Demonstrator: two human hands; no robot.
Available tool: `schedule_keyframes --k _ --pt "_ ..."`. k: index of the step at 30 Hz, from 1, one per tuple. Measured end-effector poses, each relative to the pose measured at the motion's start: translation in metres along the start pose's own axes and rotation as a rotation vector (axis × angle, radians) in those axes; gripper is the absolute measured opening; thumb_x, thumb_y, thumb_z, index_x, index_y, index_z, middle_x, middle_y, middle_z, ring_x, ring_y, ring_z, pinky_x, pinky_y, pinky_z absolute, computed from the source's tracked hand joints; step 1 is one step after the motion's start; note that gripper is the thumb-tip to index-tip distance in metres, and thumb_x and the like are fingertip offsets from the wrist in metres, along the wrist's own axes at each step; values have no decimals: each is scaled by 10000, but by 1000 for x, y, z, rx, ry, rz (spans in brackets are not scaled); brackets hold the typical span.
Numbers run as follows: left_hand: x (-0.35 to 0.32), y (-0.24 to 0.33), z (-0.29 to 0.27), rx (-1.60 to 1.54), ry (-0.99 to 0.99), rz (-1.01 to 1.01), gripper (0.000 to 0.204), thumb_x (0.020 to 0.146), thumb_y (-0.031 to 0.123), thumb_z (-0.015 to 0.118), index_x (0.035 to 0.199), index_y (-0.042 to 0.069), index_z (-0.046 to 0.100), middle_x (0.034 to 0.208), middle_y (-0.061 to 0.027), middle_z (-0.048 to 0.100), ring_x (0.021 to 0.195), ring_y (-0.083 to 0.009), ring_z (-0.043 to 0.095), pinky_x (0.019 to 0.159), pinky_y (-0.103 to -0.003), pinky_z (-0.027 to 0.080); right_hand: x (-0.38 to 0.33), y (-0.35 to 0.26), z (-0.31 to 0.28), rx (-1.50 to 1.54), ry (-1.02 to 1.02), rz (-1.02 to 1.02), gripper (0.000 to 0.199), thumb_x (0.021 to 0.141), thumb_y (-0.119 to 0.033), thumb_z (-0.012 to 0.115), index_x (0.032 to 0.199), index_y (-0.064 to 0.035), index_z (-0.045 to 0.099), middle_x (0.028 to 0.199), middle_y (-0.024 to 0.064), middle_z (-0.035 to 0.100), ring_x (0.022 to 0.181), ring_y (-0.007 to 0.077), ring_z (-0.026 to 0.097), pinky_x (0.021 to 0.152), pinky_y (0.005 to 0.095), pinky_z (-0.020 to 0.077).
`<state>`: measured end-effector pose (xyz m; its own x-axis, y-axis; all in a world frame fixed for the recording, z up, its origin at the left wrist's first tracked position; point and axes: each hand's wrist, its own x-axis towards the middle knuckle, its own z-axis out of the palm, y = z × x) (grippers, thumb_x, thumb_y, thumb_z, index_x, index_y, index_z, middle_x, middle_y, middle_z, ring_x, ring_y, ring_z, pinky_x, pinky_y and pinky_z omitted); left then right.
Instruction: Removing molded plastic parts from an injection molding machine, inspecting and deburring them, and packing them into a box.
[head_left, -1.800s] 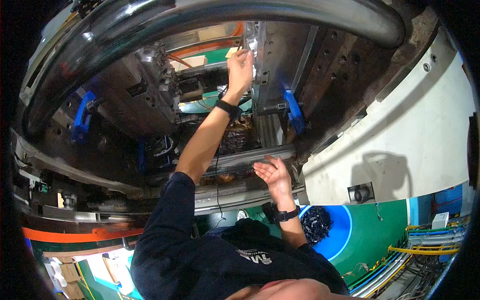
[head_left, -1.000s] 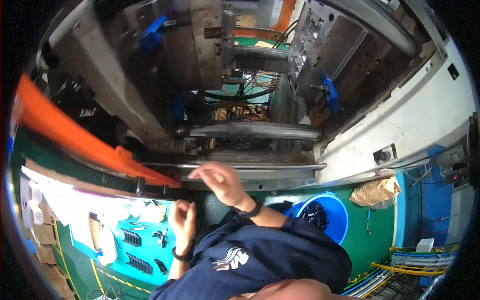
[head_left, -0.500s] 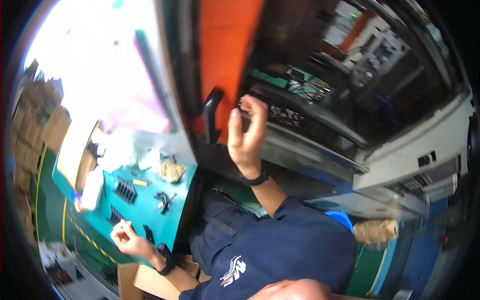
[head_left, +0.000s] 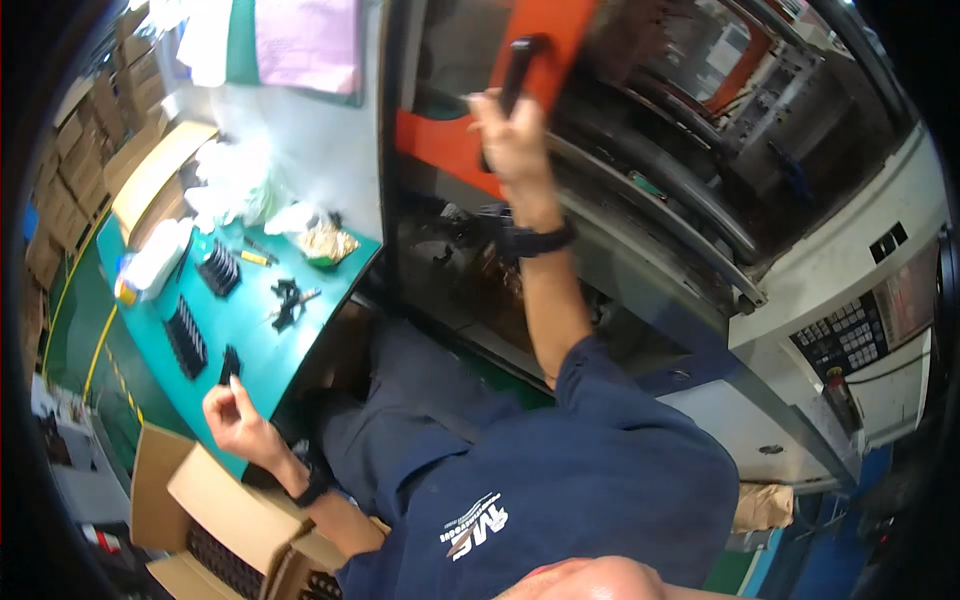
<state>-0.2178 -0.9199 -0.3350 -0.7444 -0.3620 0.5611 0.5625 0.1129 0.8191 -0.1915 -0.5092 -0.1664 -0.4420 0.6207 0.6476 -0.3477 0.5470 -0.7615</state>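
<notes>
My right hand (head_left: 515, 140) is wrapped round the black handle (head_left: 520, 75) of an orange machine door (head_left: 440, 145). My left hand (head_left: 240, 425) is over the near edge of the green-topped table (head_left: 255, 330), its fingers curled in. Whether anything is inside those fingers is hidden. Just beyond its fingertips is a small black part (head_left: 231, 362). Farther along the table stand two rows of black parts (head_left: 185, 336), (head_left: 218, 268). Several loose black pieces (head_left: 287, 303) lie to their right, by a yellow-handled tool (head_left: 256, 258).
A white bottle (head_left: 160, 260), clear plastic bags (head_left: 235, 185) and a bag of tan bits (head_left: 328, 243) crowd the table's far end. An open cardboard box (head_left: 225, 500) holding dark parts stands below my left arm. Right of the door are the machine's dark interior and its keypad (head_left: 845, 335).
My right hand has gone from open beside the handle to gripping it. The orange door and handle now sit farther right. The view has shifted, and more of the cardboard box shows.
</notes>
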Motion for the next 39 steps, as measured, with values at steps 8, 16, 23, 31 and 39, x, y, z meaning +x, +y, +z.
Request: schedule_keyframes --k 8,16,23,31,39 --pt "6 5 2 -19 80 -47 151 844 3 729 822 43 585 771 32 565 684 -48 511 625 -197 424 -85 -53 -178 23 255 6 137 913 -143 657 900 -9 633 776 46 616 686 129 576 661 278 489" --pt "-1 -26 -7 101 -59 -147 122 806 23 731 856 20 620 798 -14 647 742 -83 605 703 -242 485 -130 -83 -293 -438 750 -132 171 905 -84 643 776 24 611 675 51 557 601 136 517 579 287 451" --pt "-19 -127 48 359 -280 -200 228 766 86 760 959 20 659 888 -78 678 809 -186 636 762 -324 513 -140 -97 -353 -684 1084 -139 240 851 -172 719 766 32 627 674 64 571 538 131 511 449 278 419" --pt "-16 -153 102 718 -411 131 313 748 206 790 1016 105 665 1040 -119 635 984 -327 592 881 -439 459 -144 -87 -395 -1254 1262 -196 328 827 -211 705 921 96 637 908 219 684 774 295 657 715 385 520" --pt "-15 -131 72 383 -430 -255 180 820 145 745 966 46 711 911 -104 692 853 -232 656 796 -340 492 -143 -23 -178 -535 377 -551 211 981 -122 549 1047 77 528 914 184 648 839 266 649 773 371 583"
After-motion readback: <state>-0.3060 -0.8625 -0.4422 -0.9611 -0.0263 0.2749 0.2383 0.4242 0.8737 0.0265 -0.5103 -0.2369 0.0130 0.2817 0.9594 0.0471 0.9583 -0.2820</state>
